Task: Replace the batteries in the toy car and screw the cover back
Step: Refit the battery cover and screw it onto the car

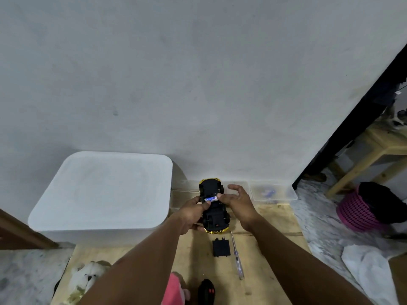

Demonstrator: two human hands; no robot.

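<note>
Wooden table (264,249), grey wall (198,84): left hand (191,214) grasps car (217,219); right hand (240,203), released, touches battery (210,198).

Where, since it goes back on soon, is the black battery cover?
Head view: the flat black battery cover lies on the wooden board, left of the clear-handled screwdriver, near the yellow toy car.

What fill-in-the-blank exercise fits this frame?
The left hand grips the upturned ____. The thumb of the right hand presses a ____ into it. The cover lies on the board next to a clear-handled ____.
Missing: car; battery; screwdriver.
</note>
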